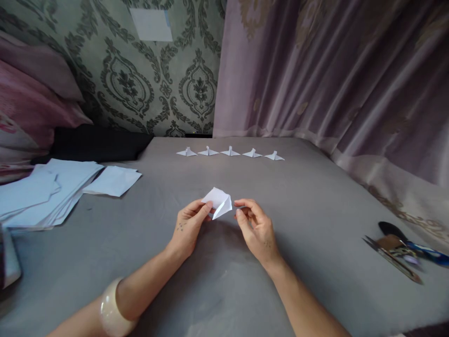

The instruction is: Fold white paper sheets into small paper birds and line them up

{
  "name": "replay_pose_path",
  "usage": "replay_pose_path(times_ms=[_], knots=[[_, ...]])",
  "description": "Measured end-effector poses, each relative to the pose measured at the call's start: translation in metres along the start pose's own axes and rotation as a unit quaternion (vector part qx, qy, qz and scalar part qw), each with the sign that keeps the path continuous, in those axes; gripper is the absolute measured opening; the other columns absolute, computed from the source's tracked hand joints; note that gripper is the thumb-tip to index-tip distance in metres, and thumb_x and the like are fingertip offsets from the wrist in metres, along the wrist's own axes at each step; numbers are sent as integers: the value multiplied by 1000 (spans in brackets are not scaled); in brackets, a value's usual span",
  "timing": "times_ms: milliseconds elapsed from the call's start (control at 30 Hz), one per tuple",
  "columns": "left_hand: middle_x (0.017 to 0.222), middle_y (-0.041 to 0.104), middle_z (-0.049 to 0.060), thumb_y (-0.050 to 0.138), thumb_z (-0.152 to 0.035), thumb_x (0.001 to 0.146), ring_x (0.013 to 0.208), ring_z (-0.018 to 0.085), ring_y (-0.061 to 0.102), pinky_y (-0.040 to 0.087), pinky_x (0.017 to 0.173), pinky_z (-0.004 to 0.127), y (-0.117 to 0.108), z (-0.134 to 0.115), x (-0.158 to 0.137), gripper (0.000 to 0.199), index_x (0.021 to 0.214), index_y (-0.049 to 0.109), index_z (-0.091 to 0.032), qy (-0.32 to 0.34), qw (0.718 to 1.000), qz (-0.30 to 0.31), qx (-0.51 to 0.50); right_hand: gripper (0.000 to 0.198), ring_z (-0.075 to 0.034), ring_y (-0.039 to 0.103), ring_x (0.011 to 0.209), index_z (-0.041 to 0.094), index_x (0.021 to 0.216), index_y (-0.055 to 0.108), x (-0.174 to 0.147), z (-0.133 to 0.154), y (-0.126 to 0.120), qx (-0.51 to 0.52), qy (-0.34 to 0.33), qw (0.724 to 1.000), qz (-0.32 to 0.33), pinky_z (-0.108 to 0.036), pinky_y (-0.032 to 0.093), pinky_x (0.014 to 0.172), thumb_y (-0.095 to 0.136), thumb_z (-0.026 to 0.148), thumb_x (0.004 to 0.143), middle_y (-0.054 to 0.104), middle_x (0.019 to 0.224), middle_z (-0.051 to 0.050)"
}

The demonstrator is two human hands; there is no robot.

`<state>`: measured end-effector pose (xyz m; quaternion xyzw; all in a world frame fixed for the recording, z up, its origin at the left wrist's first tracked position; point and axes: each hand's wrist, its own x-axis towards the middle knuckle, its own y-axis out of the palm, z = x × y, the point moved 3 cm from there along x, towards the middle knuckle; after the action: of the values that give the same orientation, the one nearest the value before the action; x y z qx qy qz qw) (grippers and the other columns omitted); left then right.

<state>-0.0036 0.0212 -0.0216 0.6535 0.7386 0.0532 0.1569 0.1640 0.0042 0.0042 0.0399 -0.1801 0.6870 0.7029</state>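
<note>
A small piece of folded white paper (216, 200) is held up above the grey cloth surface (157, 271). My left hand (192, 220) pinches its left corner between thumb and fingers. On the paper's right side a folded flap stands out at an angle. Just to the right, my right hand (257, 229) hovers with its thumb and forefinger apart, a small gap between them and the paper. Nothing shows between those fingers. Farther back, several folded white paper cranes (230, 151) stand in a row with their wings spread.
Loose white sheets (52, 192) are piled at the left, beside a smaller stack of white paper (114, 181). Scissors with a blue handle (426, 252) and other small tools lie at the right. A black cloth (101, 142) is at the back left; a purple curtain (280, 70) hangs behind.
</note>
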Motion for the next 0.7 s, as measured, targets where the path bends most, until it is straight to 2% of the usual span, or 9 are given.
replay_pose_path(times_ms=[100, 233, 400, 500, 600, 700], knots=[[71, 67, -1, 72, -35, 74, 68, 9, 57, 43, 62, 18, -1, -4, -2, 18, 78, 71, -18, 26, 999, -22, 42, 16, -14, 60, 85, 22, 101, 61, 0, 9, -1, -16, -31, 999, 8, -30, 51, 78, 49, 26, 91, 57, 106, -6], [74, 69, 0, 71, -33, 74, 72, 12, 59, 45, 64, 19, 1, -9, -6, 17, 82, 74, -18, 56, 994, -29, 92, 17, -16, 59, 88, 20, 93, 65, -1, 14, 0, -65, -31, 997, 18, -28, 51, 75, 53, 31, 89, 57, 105, -8], [75, 71, 1, 71, -32, 74, 68, 12, 59, 47, 66, 20, 5, -12, -7, 16, 82, 74, -18, 82, 988, 29, 125, 17, -16, 60, 85, 19, 87, 67, 0, 2, 2, -132, 8, 991, -7, -28, 51, 74, 61, 34, 83, 59, 102, -7], [73, 70, 2, 68, -35, 77, 66, 12, 60, 48, 65, 21, 8, -12, -8, 20, 82, 73, -16, 61, 988, 67, 128, 10, -19, 60, 92, 20, 80, 68, 1, -7, 1, -172, -1, 984, -46, -32, 49, 82, 62, 28, 81, 59, 103, -7], [74, 69, 3, 65, -39, 79, 66, 13, 61, 49, 63, 23, 9, -9, -7, 28, 90, 70, -14, 20, 991, 75, 105, 5, -22, 55, 101, 21, 77, 69, 1, -9, -1, -248, -60, 963, -91, -38, 44, 91, 65, 24, 79, 57, 109, -8], [82, 70, 6, 66, -41, 77, 69, 14, 64, 50, 61, 23, 7, -5, -5, 35, 97, 64, -12, -12, 995, 56, 85, 5, -21, 54, 90, 23, 79, 71, -1, -6, -1, -323, -110, 935, -96, -39, 43, 85, 66, 22, 80, 59, 95, -6]])
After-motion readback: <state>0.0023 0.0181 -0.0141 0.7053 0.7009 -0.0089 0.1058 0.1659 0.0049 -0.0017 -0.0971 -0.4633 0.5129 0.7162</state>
